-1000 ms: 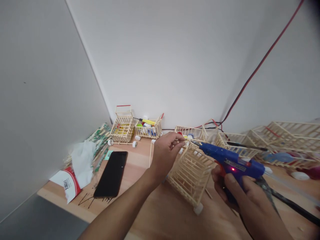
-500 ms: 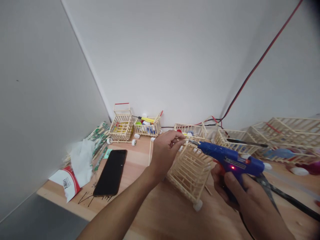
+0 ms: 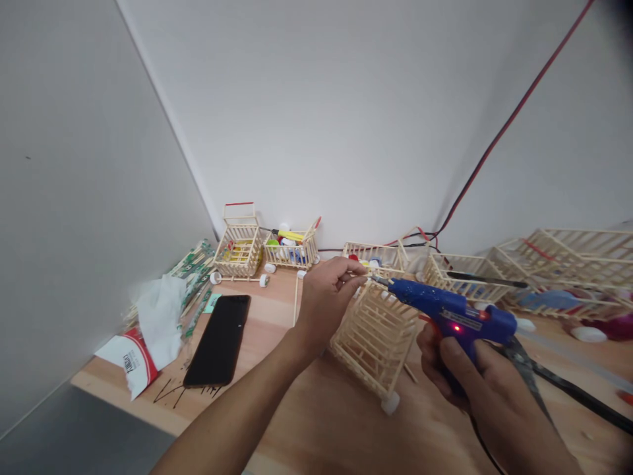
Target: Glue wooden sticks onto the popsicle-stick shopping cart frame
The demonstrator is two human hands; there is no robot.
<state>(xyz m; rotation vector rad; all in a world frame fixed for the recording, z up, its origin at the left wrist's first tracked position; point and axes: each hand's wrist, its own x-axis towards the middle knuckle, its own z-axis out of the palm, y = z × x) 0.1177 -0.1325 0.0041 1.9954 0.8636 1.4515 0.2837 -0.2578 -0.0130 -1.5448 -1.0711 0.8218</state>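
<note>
My left hand (image 3: 324, 300) pinches the top corner of a small cart built of thin wooden sticks (image 3: 373, 336), which lies tipped on the wooden table (image 3: 316, 422) with a white wheel (image 3: 390, 402) at its near corner. My right hand (image 3: 475, 379) grips a blue hot glue gun (image 3: 448, 310) with a red light lit. Its nozzle points left and meets the cart's top edge right beside my left fingertips.
A black phone (image 3: 217, 341) lies flat to the left, next to crumpled white tissue (image 3: 158, 316) and a red-and-white packet (image 3: 131, 363). More stick carts (image 3: 240, 245) stand along the back wall and at the right (image 3: 568, 264). A red cable (image 3: 499, 138) climbs the wall. Scissors (image 3: 527, 369) lie behind my right hand.
The view has drifted slightly. Both hands stay in place on the cart and the glue gun, with the nozzle still at the top edge.
</note>
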